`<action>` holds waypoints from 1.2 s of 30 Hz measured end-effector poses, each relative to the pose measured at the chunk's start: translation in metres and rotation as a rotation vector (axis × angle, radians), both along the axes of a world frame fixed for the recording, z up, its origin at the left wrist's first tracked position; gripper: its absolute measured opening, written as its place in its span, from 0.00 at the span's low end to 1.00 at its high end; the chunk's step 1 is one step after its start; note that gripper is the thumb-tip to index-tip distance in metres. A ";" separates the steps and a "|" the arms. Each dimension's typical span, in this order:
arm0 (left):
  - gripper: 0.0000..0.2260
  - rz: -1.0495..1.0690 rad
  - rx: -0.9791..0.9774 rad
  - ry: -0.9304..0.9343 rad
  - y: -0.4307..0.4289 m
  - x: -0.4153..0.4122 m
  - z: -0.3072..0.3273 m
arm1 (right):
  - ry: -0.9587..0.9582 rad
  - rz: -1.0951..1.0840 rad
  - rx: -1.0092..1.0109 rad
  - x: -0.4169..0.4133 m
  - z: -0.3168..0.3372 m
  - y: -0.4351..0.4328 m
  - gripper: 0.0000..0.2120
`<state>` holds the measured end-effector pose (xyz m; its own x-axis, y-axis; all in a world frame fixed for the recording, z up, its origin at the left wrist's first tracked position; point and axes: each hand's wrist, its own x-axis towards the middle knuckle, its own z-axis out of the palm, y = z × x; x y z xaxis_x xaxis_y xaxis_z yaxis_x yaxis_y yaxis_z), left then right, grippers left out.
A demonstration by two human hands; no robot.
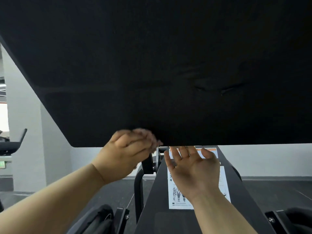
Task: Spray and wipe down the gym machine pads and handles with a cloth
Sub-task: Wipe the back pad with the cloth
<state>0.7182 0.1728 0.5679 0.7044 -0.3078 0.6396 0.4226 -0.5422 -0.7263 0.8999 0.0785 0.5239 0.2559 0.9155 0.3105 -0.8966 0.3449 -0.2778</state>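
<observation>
Grey gym floor point(270, 191) below, black pad point(152, 65) up top. Left grip point(128, 152) blurry at its edge, grasp unclear; right grip point(194, 168) has straight fingers.

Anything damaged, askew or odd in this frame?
The black pad has a puckered crease right of its middle. Neither the left hand nor the right hand visibly holds a cloth, odd for wiping.

The left forearm point(59, 200) and right forearm point(219, 213) are bare to the picture's edge. The left hand point(128, 154) is blurred at the fingertips. The right hand point(194, 168) shows a small glint point(175, 166) on one finger, perhaps a ring.
</observation>
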 end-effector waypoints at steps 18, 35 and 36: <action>0.12 0.037 0.057 -0.111 0.018 -0.027 -0.008 | 0.052 -0.086 -0.023 -0.027 0.000 0.011 0.18; 0.15 0.084 -0.081 -0.247 0.028 -0.065 -0.041 | -0.032 -0.014 -0.065 -0.076 0.006 0.038 0.20; 0.17 0.065 -0.089 -0.232 0.024 -0.068 -0.036 | -0.044 -0.013 -0.056 -0.078 0.008 0.039 0.21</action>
